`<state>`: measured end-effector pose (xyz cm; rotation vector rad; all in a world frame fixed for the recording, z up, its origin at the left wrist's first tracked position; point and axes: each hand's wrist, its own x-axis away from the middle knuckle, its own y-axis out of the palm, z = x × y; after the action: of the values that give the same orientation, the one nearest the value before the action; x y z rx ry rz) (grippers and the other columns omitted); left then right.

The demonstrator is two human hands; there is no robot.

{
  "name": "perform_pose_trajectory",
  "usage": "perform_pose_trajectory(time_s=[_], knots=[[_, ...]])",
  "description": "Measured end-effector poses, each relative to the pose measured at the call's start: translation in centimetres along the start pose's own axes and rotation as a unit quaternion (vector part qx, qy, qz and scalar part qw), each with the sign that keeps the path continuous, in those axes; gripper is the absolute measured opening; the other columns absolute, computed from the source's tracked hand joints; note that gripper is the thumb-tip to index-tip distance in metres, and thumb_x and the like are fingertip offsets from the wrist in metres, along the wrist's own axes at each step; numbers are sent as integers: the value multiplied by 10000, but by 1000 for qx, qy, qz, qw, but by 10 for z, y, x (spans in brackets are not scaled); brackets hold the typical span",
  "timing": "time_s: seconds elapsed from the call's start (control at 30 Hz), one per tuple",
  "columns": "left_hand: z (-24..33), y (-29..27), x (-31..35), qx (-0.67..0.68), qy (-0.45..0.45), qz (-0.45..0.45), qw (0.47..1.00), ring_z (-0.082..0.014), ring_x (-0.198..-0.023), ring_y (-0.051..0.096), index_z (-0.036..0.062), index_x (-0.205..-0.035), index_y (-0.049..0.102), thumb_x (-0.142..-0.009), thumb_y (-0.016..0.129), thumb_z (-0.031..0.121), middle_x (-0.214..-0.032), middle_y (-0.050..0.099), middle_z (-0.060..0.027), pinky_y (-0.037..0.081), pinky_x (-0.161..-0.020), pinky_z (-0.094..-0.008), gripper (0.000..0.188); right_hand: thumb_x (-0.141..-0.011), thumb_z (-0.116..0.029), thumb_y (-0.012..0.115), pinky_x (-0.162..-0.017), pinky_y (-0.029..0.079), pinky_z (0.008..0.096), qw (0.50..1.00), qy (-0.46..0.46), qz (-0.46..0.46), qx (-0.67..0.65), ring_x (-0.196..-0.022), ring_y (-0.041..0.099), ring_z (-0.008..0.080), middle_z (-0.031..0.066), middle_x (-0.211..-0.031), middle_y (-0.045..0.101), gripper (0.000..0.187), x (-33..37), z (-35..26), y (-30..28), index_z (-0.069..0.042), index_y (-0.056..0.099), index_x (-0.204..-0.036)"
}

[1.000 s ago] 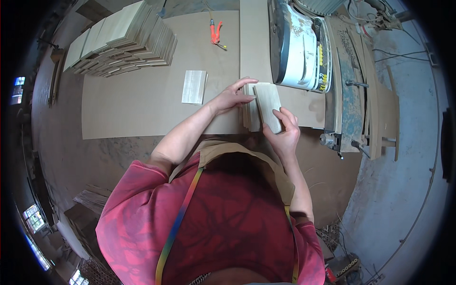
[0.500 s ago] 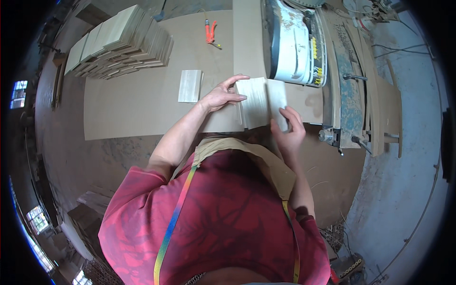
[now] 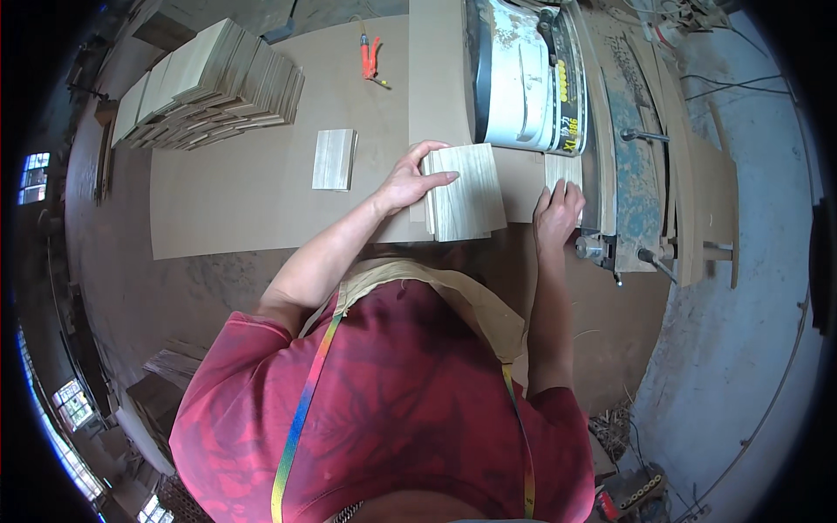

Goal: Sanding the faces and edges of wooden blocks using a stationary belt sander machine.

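My left hand (image 3: 410,180) grips a small stack of pale wooden boards (image 3: 468,193), its thumb over the top board and its fingers along the far left edge. To the right, my right hand (image 3: 559,212) has its fingers on the near end of a single wooden board (image 3: 562,167). That board lies flat on the work surface, its far end close to the white and black machine (image 3: 523,87). Left of my left hand, another small pile of boards (image 3: 333,159) rests on the brown sheet.
A large stack of wooden boards (image 3: 209,87) stands at the far left. An orange air blow gun (image 3: 370,59) lies on the brown tabletop sheet (image 3: 235,205). Right of the machine runs a worn blue metal frame (image 3: 636,174) with clamp handles, close to a pale wall (image 3: 758,261).
My right hand has moved right, carrying one board from beside the stack to the machine's near side. My left hand stays on the stack. The view has shifted slightly.
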<state>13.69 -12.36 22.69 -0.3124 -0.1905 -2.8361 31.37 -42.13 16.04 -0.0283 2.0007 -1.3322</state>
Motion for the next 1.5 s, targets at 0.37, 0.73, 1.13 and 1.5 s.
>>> perform_pose_trajectory(time_s=[0.37,0.73,1.13,1.5], knots=[[5,37,-8,-155,9,91,984,-253,-1283,586,129,-1369,685,-994,852,267,-1431,574,-109,484,-1096,-371,433,-890,-325,843,-1081,532,525,953,49,-190,-229,-1311,580,485,298,-1532,543,673,9,-132,-88,-29,652,-1464],[18,-20,14,55,-33,-109,992,-301,-1332,576,129,-1335,718,-966,876,287,-1470,564,-102,499,-1127,-405,432,-907,-251,813,-1106,517,505,997,67,-44,8,-1359,546,477,288,-1510,562,634,63,-22,-41,22,633,-1450],[-11,6,4,-87,11,84,993,-294,-1359,556,116,-1399,701,-983,861,271,-1498,532,-109,478,-1148,-385,472,-895,-272,831,-1012,555,517,958,32,-92,-270,-1188,612,440,242,-1439,612,594,-5,-96,-52,26,654,-1378],[8,25,10,-149,30,61,987,-324,-1461,483,105,-1381,727,-1033,794,328,-1528,510,-149,397,-1236,-410,419,-808,-274,907,-1052,554,503,959,67,-134,-240,-1250,630,437,268,-1475,591,705,41,-127,-121,35,662,-1392]])
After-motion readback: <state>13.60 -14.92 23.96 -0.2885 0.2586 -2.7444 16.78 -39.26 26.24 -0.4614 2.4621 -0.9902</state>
